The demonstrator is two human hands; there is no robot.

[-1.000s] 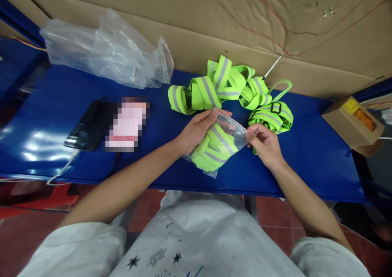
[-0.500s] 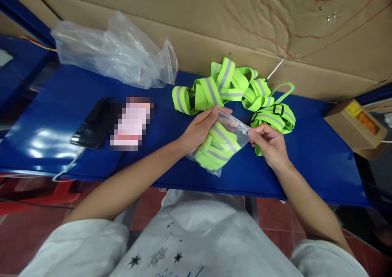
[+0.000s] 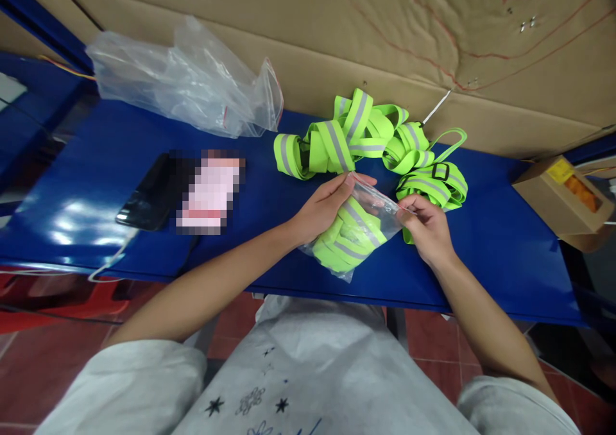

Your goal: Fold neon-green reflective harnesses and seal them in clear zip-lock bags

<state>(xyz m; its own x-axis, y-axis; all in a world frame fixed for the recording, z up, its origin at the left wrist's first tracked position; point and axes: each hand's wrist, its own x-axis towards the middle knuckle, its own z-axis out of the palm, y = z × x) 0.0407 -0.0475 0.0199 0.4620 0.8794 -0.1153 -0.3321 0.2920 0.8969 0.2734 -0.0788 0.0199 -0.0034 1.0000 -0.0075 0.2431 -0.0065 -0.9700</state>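
Observation:
A small clear zip bag (image 3: pixel 357 233) stuffed with a folded neon-green reflective strap lies on the blue table (image 3: pixel 486 242) between my hands. My left hand (image 3: pixel 321 205) pinches the bag's top edge at its left end, thumb and fingers closed on the plastic. My right hand (image 3: pixel 428 228) pinches the same edge at its right end. Just beyond the bag lies a loose pile of neon-green reflective straps (image 3: pixel 370 141) with grey stripes and a black buckle.
A heap of empty clear zip bags (image 3: pixel 187 79) sits at the back left against a cardboard wall (image 3: pixel 385 31). A black phone (image 3: pixel 144 194) with a white cable and a blurred pink item (image 3: pixel 209 191) lie left. A small brown carton (image 3: pixel 561 194) stands at the right edge.
Both hands keep pinching the bag's top edge. The right hand's fingers have slid slightly along the edge toward the left hand; the bag has barely moved.

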